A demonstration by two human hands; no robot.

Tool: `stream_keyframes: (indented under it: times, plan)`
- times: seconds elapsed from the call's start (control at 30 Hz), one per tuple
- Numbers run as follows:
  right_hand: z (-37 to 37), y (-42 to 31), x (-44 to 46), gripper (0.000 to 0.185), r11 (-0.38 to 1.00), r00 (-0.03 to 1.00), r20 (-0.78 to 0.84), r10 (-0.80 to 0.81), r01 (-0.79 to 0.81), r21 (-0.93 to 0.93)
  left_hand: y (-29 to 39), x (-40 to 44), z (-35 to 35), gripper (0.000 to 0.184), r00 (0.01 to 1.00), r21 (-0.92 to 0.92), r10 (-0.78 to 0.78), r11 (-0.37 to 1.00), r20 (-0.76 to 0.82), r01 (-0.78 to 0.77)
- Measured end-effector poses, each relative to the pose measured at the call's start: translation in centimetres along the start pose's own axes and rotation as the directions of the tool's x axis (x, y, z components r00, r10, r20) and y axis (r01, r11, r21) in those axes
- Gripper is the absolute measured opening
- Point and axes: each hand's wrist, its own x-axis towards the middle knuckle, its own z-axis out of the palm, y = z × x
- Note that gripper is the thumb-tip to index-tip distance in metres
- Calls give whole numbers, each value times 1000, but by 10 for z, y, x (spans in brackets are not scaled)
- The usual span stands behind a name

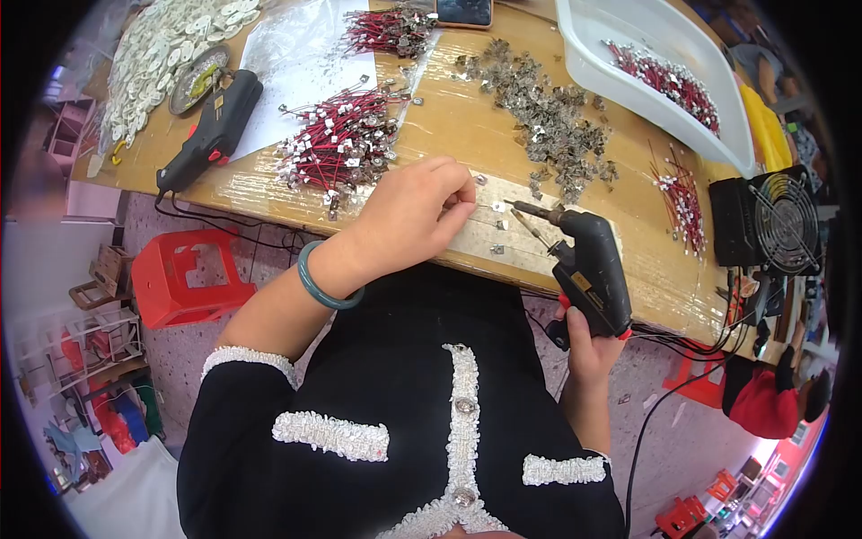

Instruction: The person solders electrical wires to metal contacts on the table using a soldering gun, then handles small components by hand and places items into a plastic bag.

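My right hand point(588, 346) is wrapped round the handle of a black soldering gun point(593, 265), its tip pointing left over a pale board point(521, 242) at the table's edge. Small metal pieces with white squares lie in a column on that board, one point(499, 207) just left of the tip. My left hand point(422, 207) rests over the board's left end, fingers curled and pressed together; what they hold, if anything, is hidden. Beside it lies a pile of red wires with white ends point(337, 139). Loose metal clips point(548, 117) are heaped beyond the board.
A second black gun point(215, 130) lies at left near a round dish point(199, 79) and many white discs point(166, 54). A white tray point(736, 135) holds red wires at back right. Right of the board are more wires point(682, 207) and a black fan point(781, 220).
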Motion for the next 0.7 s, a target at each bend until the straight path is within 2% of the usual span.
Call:
stream_keyframes:
  times: [0.13,0.23,0.53,0.7]
  plan:
    - [1,0,2,39,967,989,48,-139,146,-206,1,1,6,5,999,49,-16,999,-31,18]
    - [5,-7,6,39,925,971,96,-221,239,-294,1,2,7,5,1000,58,-11,998,-28,12]
    - [8,-10,7,39,919,975,102,-198,221,-325,1,3,6,5,1000,78,-2,997,-12,3]
    - [9,-9,6,39,951,985,97,-145,166,-262,1,2,5,5,1000,59,-14,998,-5,15]
